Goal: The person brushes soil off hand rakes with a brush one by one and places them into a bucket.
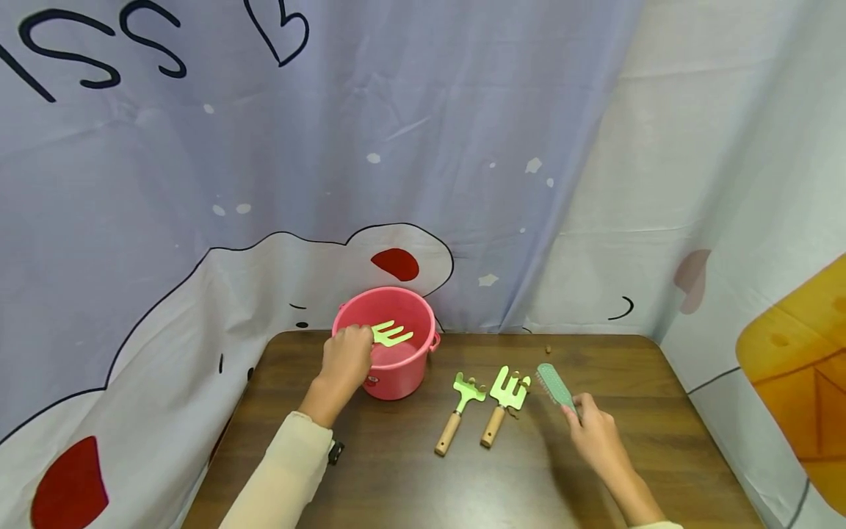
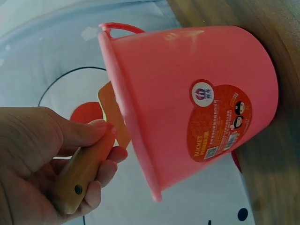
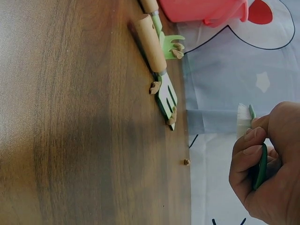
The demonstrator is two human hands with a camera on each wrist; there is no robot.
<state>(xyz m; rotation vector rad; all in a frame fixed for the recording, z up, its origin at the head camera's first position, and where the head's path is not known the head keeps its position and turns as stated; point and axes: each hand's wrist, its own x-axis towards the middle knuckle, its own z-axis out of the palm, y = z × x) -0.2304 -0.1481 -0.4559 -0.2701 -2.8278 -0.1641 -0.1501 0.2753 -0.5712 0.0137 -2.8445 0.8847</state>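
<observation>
My left hand (image 1: 350, 354) grips the wooden handle (image 2: 82, 176) of a small garden fork (image 1: 391, 334), its light-green tines over the mouth of a pink bucket (image 1: 396, 378). The left wrist view shows the tool's head partly hidden behind the bucket's rim. In my right hand (image 1: 595, 433) is a green brush (image 1: 557, 383) with pale bristles, held above the right part of the table. Between the bucket and the brush lie a hand rake (image 1: 463, 400) and another garden fork (image 1: 505, 397), both green with wooden handles. Small brown bits (image 3: 177, 50) sit at their tines.
A brown wooden table (image 1: 390, 470) carries the bucket and tools. One loose brown bit (image 1: 548, 350) lies near its back edge. Behind and beside the table hangs a printed curtain (image 1: 410, 184), close behind the bucket.
</observation>
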